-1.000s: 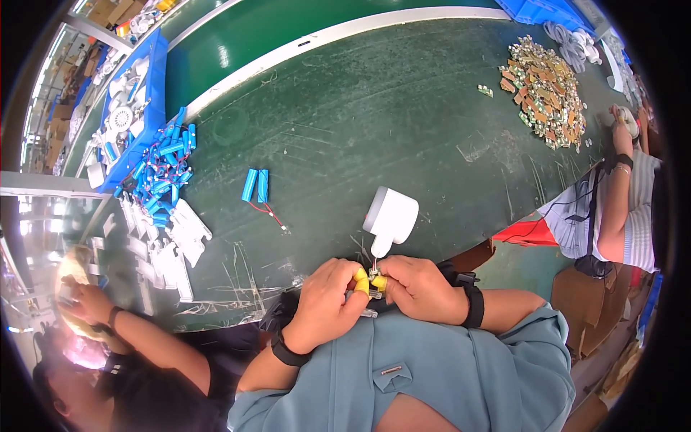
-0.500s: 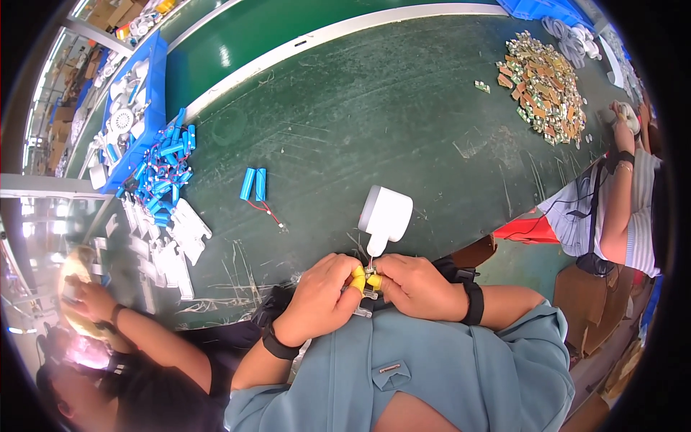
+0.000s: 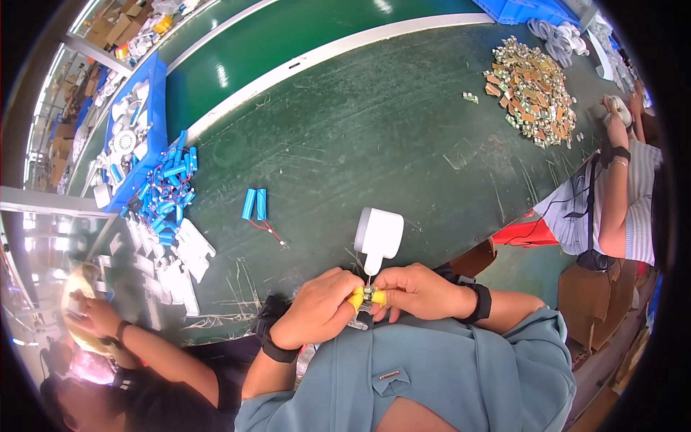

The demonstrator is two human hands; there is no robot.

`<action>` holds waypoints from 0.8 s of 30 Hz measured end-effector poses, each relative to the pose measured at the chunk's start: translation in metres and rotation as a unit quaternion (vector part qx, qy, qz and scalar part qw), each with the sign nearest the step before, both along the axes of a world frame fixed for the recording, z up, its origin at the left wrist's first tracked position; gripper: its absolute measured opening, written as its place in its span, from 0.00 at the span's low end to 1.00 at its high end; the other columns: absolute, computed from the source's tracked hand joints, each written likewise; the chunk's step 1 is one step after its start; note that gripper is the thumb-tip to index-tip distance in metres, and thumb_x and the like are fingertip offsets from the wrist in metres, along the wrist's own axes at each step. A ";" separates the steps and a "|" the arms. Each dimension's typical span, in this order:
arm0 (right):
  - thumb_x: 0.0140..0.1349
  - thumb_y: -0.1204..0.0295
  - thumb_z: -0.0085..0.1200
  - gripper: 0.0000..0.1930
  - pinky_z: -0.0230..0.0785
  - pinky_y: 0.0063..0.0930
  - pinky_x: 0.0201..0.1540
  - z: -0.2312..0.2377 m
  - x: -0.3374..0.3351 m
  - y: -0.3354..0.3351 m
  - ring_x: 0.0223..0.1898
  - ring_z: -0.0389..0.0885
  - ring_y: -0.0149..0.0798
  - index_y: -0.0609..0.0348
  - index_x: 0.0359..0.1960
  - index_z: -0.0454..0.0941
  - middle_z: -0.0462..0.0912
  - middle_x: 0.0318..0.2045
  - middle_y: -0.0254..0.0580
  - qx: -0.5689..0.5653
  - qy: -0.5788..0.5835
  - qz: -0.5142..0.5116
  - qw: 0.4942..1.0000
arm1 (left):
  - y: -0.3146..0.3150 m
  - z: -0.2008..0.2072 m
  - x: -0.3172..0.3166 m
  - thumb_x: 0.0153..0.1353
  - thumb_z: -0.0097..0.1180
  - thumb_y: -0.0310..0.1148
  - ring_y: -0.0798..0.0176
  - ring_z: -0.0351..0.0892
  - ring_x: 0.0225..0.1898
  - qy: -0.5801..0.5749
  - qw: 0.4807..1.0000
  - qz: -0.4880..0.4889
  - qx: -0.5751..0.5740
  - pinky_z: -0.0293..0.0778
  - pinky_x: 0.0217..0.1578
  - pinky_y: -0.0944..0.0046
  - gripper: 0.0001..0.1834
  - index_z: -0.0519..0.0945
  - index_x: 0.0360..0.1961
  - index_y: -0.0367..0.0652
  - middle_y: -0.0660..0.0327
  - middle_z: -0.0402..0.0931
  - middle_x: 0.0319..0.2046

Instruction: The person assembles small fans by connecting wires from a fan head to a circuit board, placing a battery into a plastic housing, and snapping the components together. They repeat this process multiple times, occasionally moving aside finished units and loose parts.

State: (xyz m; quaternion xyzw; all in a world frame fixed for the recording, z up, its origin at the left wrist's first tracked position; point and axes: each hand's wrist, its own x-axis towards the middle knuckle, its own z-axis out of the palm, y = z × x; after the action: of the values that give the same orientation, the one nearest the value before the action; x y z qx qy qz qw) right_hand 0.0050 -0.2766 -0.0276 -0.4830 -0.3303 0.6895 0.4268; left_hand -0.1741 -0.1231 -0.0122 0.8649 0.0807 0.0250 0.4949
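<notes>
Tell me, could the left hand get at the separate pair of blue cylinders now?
Probably yes: nothing bars the way from the left hand to the blue cylinders, though that hand seems busy at a small part.

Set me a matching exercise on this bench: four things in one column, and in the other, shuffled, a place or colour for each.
Things:
1. White device with a neck
2. Heap of small circuit boards
3. Pair of blue cells
4. Finger covers

Places and colours:
A. Left of the picture's centre, with red wires
B. Yellow, worn on the left hand and the right hand
C. Just beyond the two hands
D. Toward the far right of the green table

Pairs: 1-C, 2-D, 3-A, 4-B
</notes>
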 end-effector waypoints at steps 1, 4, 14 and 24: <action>0.74 0.73 0.46 0.09 0.82 0.26 0.38 0.001 0.000 0.000 0.41 0.87 0.34 0.67 0.47 0.75 0.86 0.39 0.44 -0.004 0.000 0.002 1.000 | 0.000 0.000 0.000 0.52 0.49 0.22 0.49 0.73 0.32 -0.002 1.000 0.000 0.001 0.70 0.33 0.53 0.13 0.74 0.41 0.39 0.56 0.73 0.30; 0.74 0.73 0.46 0.09 0.82 0.26 0.39 0.001 -0.001 0.001 0.41 0.87 0.34 0.67 0.46 0.75 0.86 0.39 0.44 -0.013 -0.004 0.004 1.000 | 0.001 -0.001 0.001 0.52 0.49 0.22 0.49 0.73 0.32 0.003 1.000 -0.006 0.005 0.70 0.34 0.53 0.13 0.74 0.41 0.39 0.55 0.73 0.30; 0.72 0.76 0.42 0.09 0.81 0.26 0.41 0.004 0.009 -0.004 0.40 0.87 0.33 0.66 0.48 0.73 0.85 0.40 0.43 0.038 -0.078 0.040 0.995 | -0.009 0.005 0.002 0.52 0.51 0.22 0.50 0.74 0.32 -0.007 0.999 0.030 0.026 0.71 0.33 0.54 0.12 0.75 0.39 0.40 0.57 0.74 0.29; 0.72 0.80 0.41 0.11 0.79 0.27 0.45 0.005 0.009 -0.011 0.42 0.85 0.34 0.68 0.52 0.72 0.84 0.40 0.44 0.024 -0.071 0.034 0.997 | -0.023 -0.009 0.002 0.51 0.54 0.26 0.53 0.72 0.32 -0.076 0.989 0.058 0.113 0.72 0.33 0.55 0.09 0.73 0.36 0.39 0.58 0.72 0.27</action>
State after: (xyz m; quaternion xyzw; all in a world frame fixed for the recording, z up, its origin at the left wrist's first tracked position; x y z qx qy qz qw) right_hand 0.0142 -0.2875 -0.0229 -0.5087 -0.3921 0.6598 0.3900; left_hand -0.1723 -0.1465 -0.0209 0.9045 0.0891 0.1285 0.3968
